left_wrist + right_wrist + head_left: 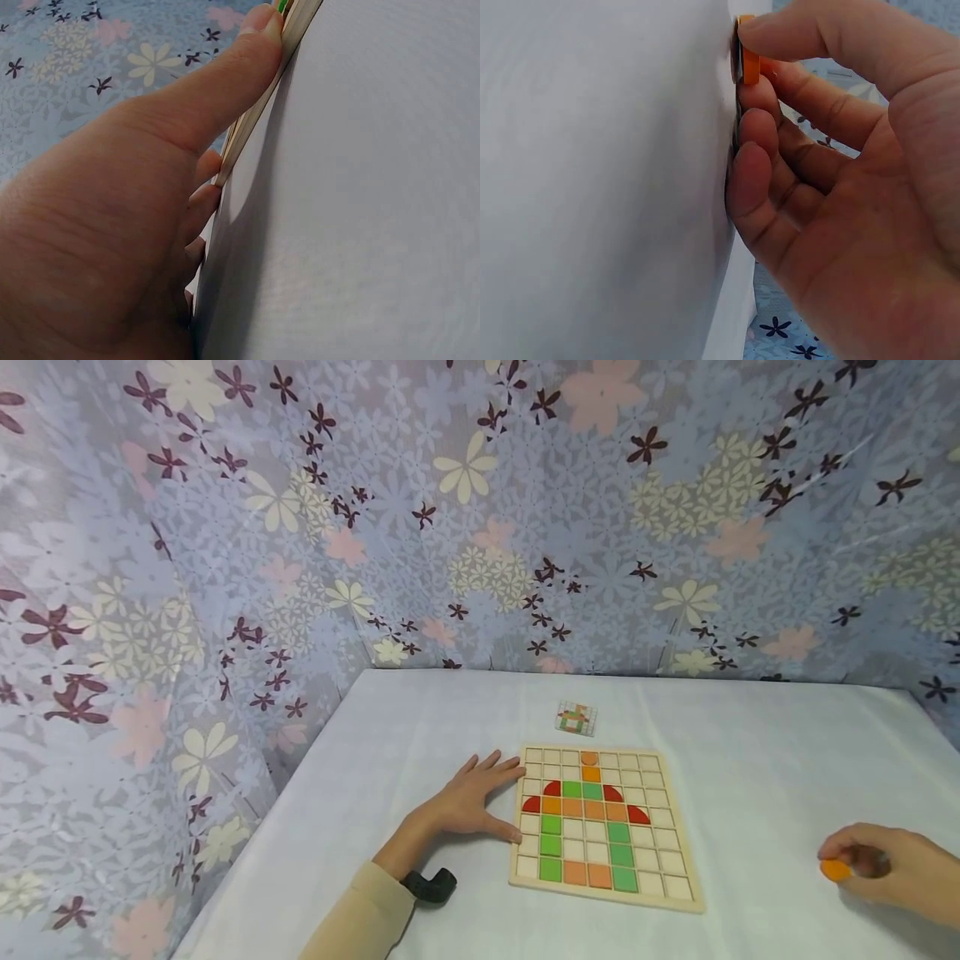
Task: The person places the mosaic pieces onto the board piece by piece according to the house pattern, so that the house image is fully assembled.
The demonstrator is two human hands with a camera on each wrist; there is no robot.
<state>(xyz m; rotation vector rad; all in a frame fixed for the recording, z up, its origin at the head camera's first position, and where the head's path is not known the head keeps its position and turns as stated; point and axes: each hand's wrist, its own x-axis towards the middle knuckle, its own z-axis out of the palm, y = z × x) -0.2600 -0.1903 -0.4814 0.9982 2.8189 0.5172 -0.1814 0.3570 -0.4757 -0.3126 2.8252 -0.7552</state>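
Observation:
A wooden grid board [682, 868] lies flat on the white table, its cells partly filled with green, orange and red pieces. On its left edge rests my left hand [468, 797], fingers spread and thumb [232, 82] touching the rim. Well to the right of the board, my right hand [892, 868] pinches an orange piece [835, 870] between thumb and fingers. The right wrist view shows that orange piece [751, 49] edge-on, thin and close to the tabletop, with the other fingers curled beneath it. Its full outline is partly covered by the fingers.
Behind the board lies a small pattern card [576, 717] with a coloured grid picture. White cloth [757, 760] covers the table. A flowered curtain [405, 527] hangs along the back and left side. A black strap [431, 887] sits around the left wrist.

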